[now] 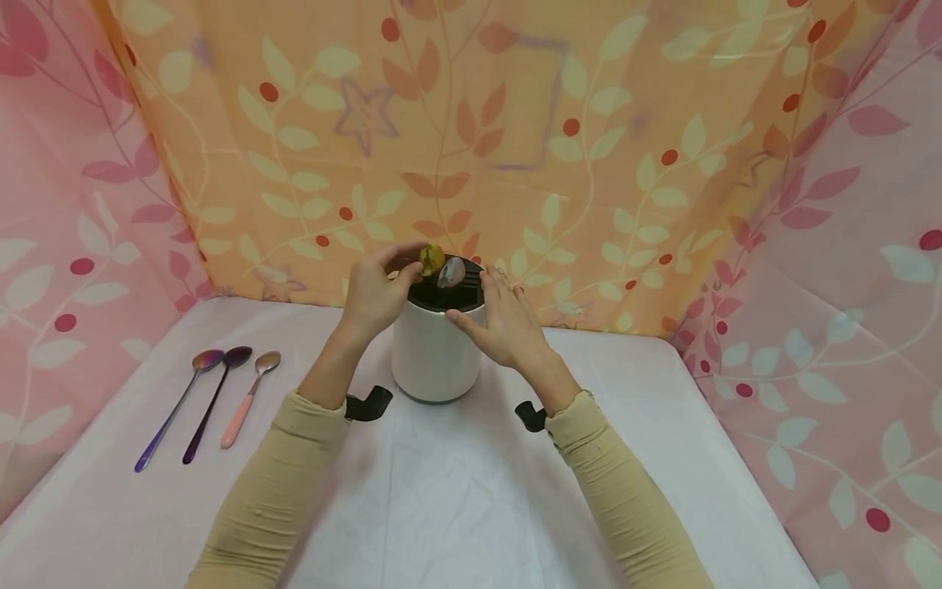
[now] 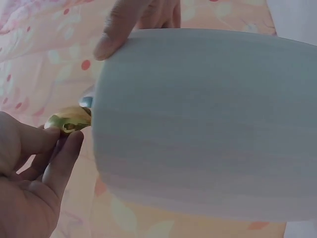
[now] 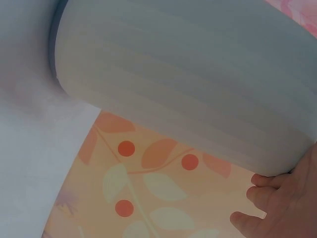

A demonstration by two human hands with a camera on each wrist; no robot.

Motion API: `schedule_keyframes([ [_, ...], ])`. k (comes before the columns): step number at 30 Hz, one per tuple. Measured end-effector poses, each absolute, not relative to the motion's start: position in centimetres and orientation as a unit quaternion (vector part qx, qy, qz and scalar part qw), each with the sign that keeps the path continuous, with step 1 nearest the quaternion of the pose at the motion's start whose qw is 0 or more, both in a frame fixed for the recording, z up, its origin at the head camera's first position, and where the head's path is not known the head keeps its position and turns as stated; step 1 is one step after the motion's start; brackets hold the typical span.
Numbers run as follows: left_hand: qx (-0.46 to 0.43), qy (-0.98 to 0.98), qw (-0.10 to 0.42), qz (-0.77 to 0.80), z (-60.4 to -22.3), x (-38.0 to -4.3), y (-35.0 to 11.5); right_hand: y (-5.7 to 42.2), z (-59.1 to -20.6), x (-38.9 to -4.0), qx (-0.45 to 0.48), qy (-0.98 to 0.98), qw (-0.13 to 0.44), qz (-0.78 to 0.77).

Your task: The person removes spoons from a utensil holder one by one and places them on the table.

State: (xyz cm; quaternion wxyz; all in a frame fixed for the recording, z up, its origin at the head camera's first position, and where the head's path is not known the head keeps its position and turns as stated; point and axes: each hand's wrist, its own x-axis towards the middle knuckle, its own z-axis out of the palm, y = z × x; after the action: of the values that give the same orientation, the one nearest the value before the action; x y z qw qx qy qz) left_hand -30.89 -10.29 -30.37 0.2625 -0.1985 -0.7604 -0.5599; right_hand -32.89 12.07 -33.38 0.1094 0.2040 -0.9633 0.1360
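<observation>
A white utensil holder with a slotted black top stands upright on the table. My left hand pinches a gold spoon by its bowl, between thumb and fingers, as the left wrist view shows. The bowl is just above the top; its handle is hidden. Right beside it, the bowl of a silver spoon sticks out of the holder. My right hand rests against the holder's upper right side, thumb at the near rim and fingers extended along the far side.
Left of the holder, three spoons lie side by side: a rainbow-coloured spoon, a dark purple spoon and a spoon with a pink handle. A white cloth covers the table. Patterned curtains enclose its back and sides.
</observation>
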Motion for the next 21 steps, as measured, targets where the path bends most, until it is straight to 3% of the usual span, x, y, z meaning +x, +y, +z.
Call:
schedule_keyframes([
  [21, -0.207, -0.596, 0.345, -0.695, -26.4, -27.5, -13.1, 12.2, -33.4, -33.0, 0.206, -0.963, 0.109, 0.136],
])
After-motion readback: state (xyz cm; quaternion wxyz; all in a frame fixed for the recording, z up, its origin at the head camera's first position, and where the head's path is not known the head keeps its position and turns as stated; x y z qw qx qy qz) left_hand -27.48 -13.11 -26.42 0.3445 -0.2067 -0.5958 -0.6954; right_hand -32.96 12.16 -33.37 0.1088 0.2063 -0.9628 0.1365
